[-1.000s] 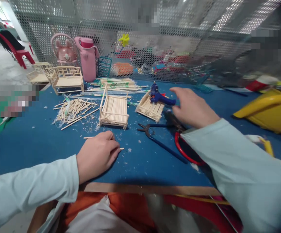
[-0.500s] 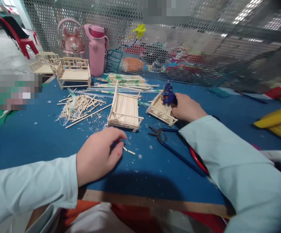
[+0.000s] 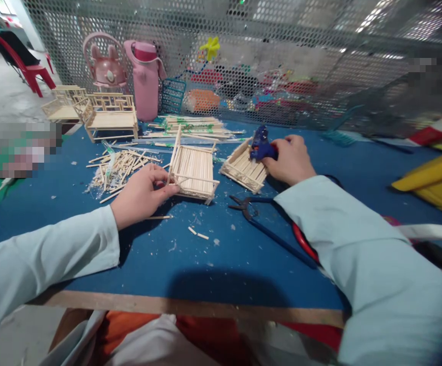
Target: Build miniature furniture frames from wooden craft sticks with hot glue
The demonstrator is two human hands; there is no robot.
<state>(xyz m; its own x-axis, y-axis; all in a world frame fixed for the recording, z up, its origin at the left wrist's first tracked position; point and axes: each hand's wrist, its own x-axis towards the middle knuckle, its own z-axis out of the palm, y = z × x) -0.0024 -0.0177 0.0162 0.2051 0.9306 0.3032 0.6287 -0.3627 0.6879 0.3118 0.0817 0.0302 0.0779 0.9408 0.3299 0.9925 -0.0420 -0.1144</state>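
Note:
My left hand (image 3: pixel 140 195) grips the near left corner of a small bed frame built of wooden sticks (image 3: pixel 193 166) on the blue table (image 3: pixel 221 254). My right hand (image 3: pixel 288 161) is wrapped round a blue glue gun (image 3: pixel 261 148), which rests on a second stick panel (image 3: pixel 242 168). A few short stick offcuts (image 3: pixel 198 234) lie on the table in front of the bed frame.
A heap of loose sticks (image 3: pixel 119 165) lies to the left. Blue-handled pliers (image 3: pixel 259 216) lie right of centre. Finished stick benches (image 3: pixel 108 117), a pink bottle (image 3: pixel 145 79) and a pink fan (image 3: pixel 104 63) stand at the back by a mesh screen. A yellow object (image 3: pixel 434 183) sits far right.
My left hand has left the short stick near the table edge and moved forward to take hold of the bed frame. My right hand has closed round the glue gun.

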